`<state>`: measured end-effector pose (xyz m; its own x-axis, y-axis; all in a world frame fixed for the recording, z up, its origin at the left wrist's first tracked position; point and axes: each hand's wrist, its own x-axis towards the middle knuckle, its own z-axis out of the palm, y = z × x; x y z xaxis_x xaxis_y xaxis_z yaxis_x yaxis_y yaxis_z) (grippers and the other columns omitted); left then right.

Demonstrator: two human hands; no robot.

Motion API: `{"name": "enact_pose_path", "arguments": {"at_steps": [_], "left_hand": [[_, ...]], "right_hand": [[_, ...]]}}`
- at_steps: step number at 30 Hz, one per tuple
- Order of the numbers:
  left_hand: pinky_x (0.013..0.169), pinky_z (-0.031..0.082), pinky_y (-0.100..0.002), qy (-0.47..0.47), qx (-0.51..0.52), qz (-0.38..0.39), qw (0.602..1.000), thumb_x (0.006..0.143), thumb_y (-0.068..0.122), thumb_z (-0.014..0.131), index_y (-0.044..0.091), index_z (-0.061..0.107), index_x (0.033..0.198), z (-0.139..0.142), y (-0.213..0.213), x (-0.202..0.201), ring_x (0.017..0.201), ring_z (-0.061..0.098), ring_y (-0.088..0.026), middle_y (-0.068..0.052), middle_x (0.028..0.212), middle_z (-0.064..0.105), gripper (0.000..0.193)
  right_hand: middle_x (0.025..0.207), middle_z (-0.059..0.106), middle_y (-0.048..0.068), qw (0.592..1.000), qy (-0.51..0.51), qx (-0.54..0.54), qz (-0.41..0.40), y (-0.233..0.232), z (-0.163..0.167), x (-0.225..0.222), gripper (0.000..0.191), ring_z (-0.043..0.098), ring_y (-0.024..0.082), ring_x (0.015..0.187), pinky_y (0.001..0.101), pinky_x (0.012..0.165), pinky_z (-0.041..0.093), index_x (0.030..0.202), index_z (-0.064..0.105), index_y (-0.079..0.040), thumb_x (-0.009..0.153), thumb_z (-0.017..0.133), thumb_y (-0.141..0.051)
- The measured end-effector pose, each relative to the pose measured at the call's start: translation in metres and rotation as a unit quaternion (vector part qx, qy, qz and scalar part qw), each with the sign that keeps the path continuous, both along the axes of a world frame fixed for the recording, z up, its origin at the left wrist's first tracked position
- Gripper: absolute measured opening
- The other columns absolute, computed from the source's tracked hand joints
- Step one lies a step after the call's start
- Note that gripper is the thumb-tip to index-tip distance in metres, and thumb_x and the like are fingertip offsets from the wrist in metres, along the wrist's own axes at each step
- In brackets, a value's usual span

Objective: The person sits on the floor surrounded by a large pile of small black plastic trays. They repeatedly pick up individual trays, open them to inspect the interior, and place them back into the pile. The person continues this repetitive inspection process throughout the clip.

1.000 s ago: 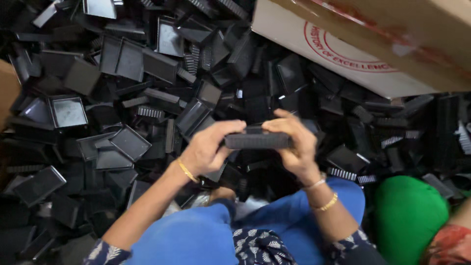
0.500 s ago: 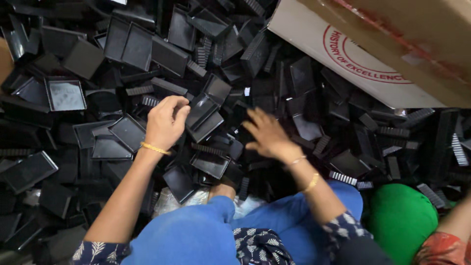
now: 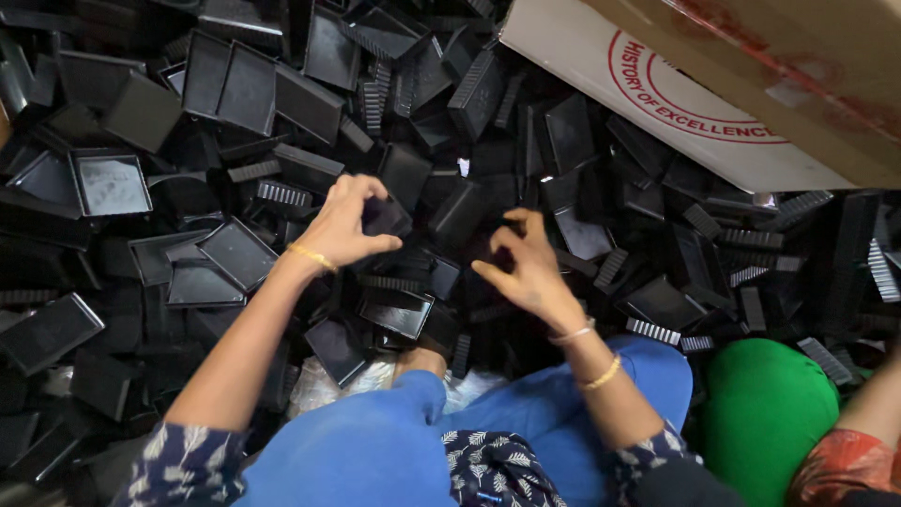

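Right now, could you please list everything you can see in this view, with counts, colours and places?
Black plastic trays: too many to count, black, heaped across the whole floor area.
Small black piece: one, black, pinched in the left hand's fingers.
Cardboard box: one, brown with a white side bearing a red round mark, top right.
Green bundle: one, green, bottom right.
Another person's arm: one, patterned red sleeve, bottom right edge.
Blue trousers: one pair, blue, bottom centre.
Bangles: gold on the left wrist; others on the right wrist.
Left hand: holding the small black piece.
Right hand: fingers spread, holding nothing, just above the heap.
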<state>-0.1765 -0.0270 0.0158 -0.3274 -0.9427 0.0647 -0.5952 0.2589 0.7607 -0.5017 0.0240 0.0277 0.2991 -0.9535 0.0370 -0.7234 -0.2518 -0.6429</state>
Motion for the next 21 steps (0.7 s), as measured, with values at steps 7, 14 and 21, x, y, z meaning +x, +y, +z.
{"name": "enact_pose_path", "arguments": {"at_steps": [7, 14, 21], "left_hand": [[0.100, 0.047, -0.033, 0.337, -0.051, 0.010, 0.940, 0.075, 0.026, 0.092, 0.011, 0.056, 0.129, 0.057, 0.038, -0.055, 0.111, 0.049, -0.020, -0.006, 0.124, 0.041, 0.067], [0.099, 0.045, -0.039, 0.176, -0.145, 0.013, 0.974, 0.075, 0.030, 0.089, 0.010, 0.060, 0.114, 0.059, 0.066, -0.084, 0.112, 0.050, -0.029, -0.012, 0.121, 0.052, 0.052], [0.108, 0.036, -0.048, 0.114, -0.163, -0.019, 0.980, 0.079, 0.032, 0.088, 0.010, 0.059, 0.122, 0.066, 0.070, -0.091, 0.121, 0.044, -0.035, -0.016, 0.130, 0.050, 0.056]], "right_hand": [[0.148, 0.047, 0.013, 0.841, -0.506, 0.180, 0.066, 0.011, 0.008, 0.008, 0.074, 0.047, 0.026, 0.139, 0.0386, 0.120, 0.041, 0.141, 0.042, -0.007, 0.080, 0.084, -0.002], [0.150, 0.046, 0.013, 0.772, -0.613, 0.152, 0.072, 0.010, 0.007, -0.004, 0.098, 0.048, 0.027, 0.142, 0.0401, 0.120, 0.042, 0.158, 0.029, -0.011, 0.077, 0.081, 0.007], [0.153, 0.047, 0.008, 0.794, -0.598, 0.087, 0.061, 0.014, -0.004, -0.006, 0.088, 0.048, 0.025, 0.144, 0.0409, 0.122, 0.042, 0.158, 0.035, -0.010, 0.083, 0.080, 0.004]]}}
